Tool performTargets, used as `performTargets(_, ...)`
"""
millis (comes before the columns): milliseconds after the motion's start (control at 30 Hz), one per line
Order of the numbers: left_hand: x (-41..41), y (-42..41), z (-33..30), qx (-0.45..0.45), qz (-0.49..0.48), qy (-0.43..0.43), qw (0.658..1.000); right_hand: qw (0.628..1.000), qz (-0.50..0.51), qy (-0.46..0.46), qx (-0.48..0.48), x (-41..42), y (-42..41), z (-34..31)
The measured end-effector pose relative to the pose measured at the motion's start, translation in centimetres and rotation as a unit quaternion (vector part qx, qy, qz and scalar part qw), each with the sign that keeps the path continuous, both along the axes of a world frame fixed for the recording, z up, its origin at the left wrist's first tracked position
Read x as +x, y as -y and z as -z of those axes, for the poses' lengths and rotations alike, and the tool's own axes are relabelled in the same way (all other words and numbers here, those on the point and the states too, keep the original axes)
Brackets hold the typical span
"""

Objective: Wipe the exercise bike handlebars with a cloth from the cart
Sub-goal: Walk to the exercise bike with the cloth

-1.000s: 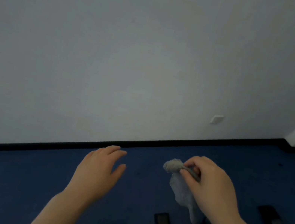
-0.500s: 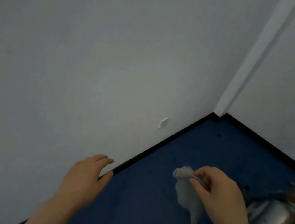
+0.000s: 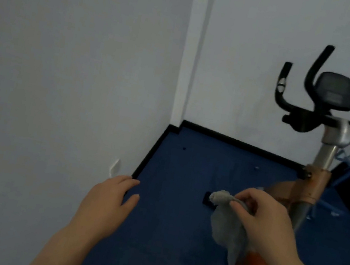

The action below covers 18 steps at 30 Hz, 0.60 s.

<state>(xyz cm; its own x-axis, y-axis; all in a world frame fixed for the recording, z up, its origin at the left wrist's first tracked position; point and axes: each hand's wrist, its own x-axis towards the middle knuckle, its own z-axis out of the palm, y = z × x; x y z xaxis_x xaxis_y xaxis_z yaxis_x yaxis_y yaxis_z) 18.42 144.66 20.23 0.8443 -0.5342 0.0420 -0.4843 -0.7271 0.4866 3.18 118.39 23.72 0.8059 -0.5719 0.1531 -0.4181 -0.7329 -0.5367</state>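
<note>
Grey cloth (image 3: 226, 225) pinched in right hand (image 3: 266, 223) at 5 o'clock; left hand (image 3: 108, 202) empty, fingers loosely spread, 7 o'clock; black handlebars (image 3: 300, 103) at 2 o'clock, untouched.

There is a single view, from a wide-angle camera worn on the person's head. It looks forward and down toward a room corner (image 3: 181, 124) where two pale walls meet the blue floor (image 3: 176, 226). Both hands reach into the frame from its bottom edge, close to the lens, on the near side of that corner. The exercise bike (image 3: 327, 140) stands to the right of the corner, farther from the lens than the hands, and is cut off by the right edge. Straight lines bow slightly toward the frame edges.
</note>
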Motion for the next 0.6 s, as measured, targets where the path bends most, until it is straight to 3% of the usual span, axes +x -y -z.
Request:
performTargets(233, 10.1, 10.1, -1.7, 0.007, 0.086, 0.03, 0.996, 0.997, 0.072, 0.022, 0.001, 6.3, 7.1, -1.6)
performTargets(600, 22.0, 22.2, -1.0, -0.007, 0.196, -0.001, 0.981, 0.983, 0.18, 0.024, -0.003, 13.6, 14.9, -2.9)
